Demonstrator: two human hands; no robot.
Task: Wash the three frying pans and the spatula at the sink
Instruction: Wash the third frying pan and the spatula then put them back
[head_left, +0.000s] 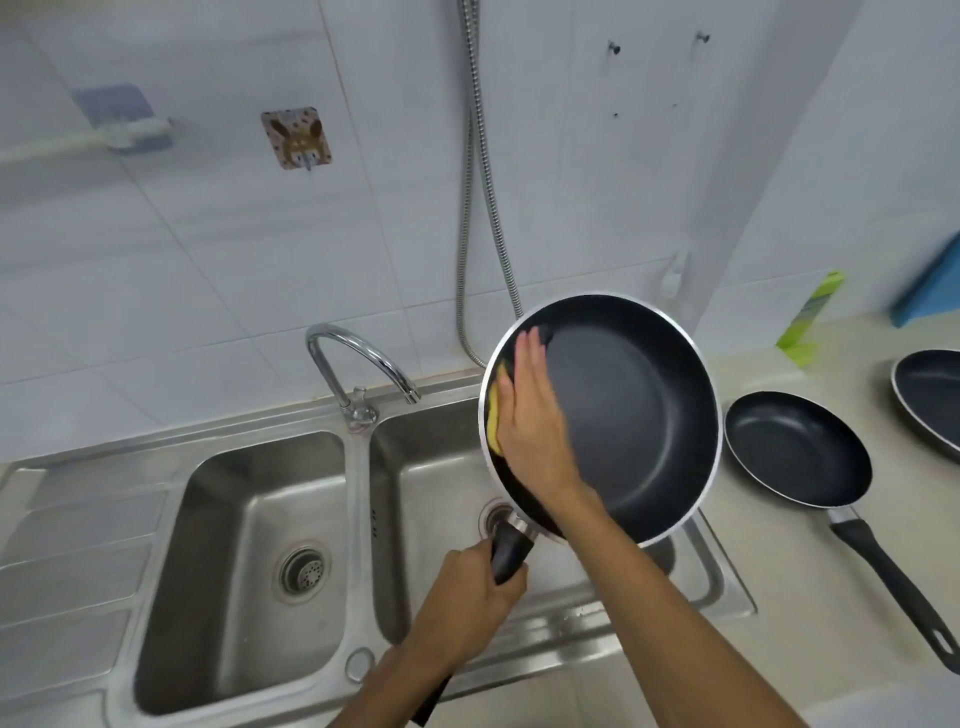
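A large black frying pan (634, 415) with a silver rim is held tilted above the right basin of the steel sink (431, 467). My left hand (467, 592) grips its black handle from below. My right hand (535, 410) presses a yellow sponge (493, 415) flat against the pan's inner left side. A smaller black pan (795, 452) lies on the counter to the right, handle pointing toward me. Part of a third pan (930, 395) shows at the right edge. No spatula is visible.
The double sink has a left basin (249, 545) with a drain and a curved chrome faucet (358, 364) between the basins. A metal hose (478, 208) hangs down the tiled wall. A green packet (813, 317) and a blue object (930, 291) stand on the right counter.
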